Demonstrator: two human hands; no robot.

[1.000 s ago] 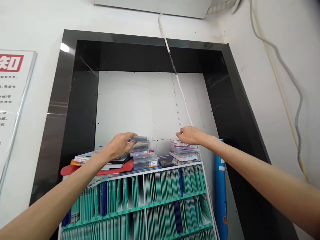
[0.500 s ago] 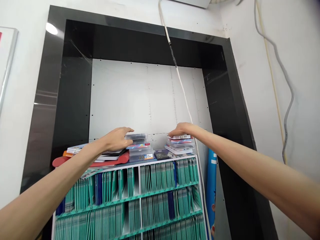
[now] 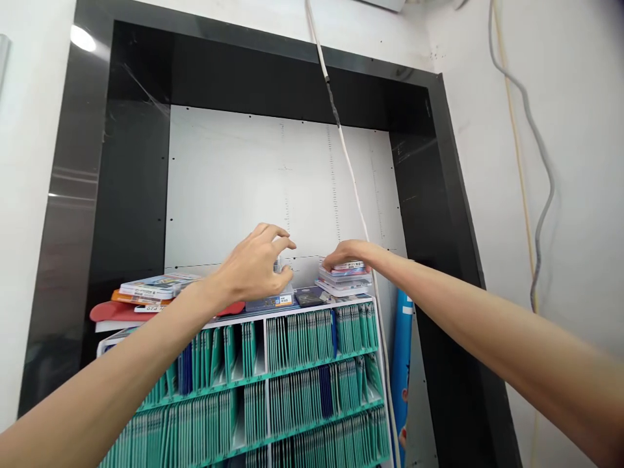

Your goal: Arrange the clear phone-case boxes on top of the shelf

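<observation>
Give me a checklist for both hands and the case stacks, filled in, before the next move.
1. Left hand free: ok; its fingers are spread, with no case seen held between them.
2. Middle stack in plain sight: not ok; the left hand hides most of it.
3. Right hand at the right stack: ok; it is bent over the top cases.
4. Right hand's grip firm: cannot tell; its fingertips are not clearly seen.
5. Right stack standing: ok; the cases lie flat, edges not quite in line.
6. White cable clear of the right forearm: cannot tell; it passes behind, contact hidden.
</observation>
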